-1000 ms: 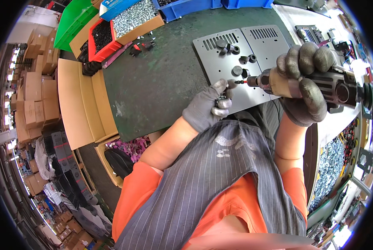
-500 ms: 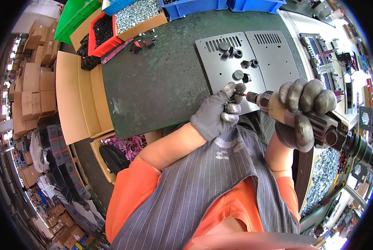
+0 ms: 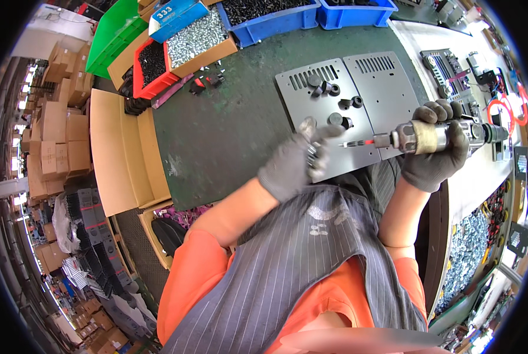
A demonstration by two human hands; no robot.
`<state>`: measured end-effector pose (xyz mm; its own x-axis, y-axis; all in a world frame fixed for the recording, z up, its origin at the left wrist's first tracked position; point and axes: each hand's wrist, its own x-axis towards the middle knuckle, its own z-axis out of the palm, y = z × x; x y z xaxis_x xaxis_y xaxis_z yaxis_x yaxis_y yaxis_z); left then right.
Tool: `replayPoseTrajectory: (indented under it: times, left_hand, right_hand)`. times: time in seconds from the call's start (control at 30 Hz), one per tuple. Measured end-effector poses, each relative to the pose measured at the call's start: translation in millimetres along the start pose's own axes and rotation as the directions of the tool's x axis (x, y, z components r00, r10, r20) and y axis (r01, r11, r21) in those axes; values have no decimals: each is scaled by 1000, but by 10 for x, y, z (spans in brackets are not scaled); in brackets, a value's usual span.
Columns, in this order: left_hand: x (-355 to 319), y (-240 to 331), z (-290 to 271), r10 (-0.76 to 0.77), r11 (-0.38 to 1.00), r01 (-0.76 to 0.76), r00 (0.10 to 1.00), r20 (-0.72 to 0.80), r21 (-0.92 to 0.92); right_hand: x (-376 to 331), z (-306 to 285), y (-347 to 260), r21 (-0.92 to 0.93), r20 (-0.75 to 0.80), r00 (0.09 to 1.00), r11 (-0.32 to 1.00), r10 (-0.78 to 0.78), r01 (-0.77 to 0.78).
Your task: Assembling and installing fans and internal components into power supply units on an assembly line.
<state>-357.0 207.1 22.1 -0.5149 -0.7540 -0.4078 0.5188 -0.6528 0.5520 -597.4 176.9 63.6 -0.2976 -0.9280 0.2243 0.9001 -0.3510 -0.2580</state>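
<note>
I see my right hand point(image 3: 432, 154) wrapped around an electric screwdriver point(image 3: 435, 135), its bit pointing left over the grey vented metal plate point(image 3: 329, 106) on the dark green table point(image 3: 228, 135). My left hand point(image 3: 293, 165), gloved, pinches small screws point(image 3: 312, 158) just beside the bit. Black rubber grommets point(image 3: 329, 89) sit on the plate. Farther back, a red bin point(image 3: 152, 62) holds black parts.

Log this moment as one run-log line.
left hand: gloved, holds small screws, over metal plate | right hand: grips power screwdriver, bit toward left hand | black rubber feet on plate | green mat
</note>
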Motion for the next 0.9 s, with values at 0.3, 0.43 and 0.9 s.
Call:
replayPoseTrajectory:
  times: [0.3,0.43,0.9]
  left_hand:
    - [855,999,-459,396,-458,-63,878,268,887]
    - [915,1130,-385,391,43,-124,915,97,991]
    - [606,1084,-830,557,85,-154,827,82,984]
  right_hand:
    - [236,-204,11,-266,38,999,963,-25,35]
    - [237,-102,41,-408,6,1000,913,-26,26]
    - [705,226,814,-616,220,967,787,131,34]
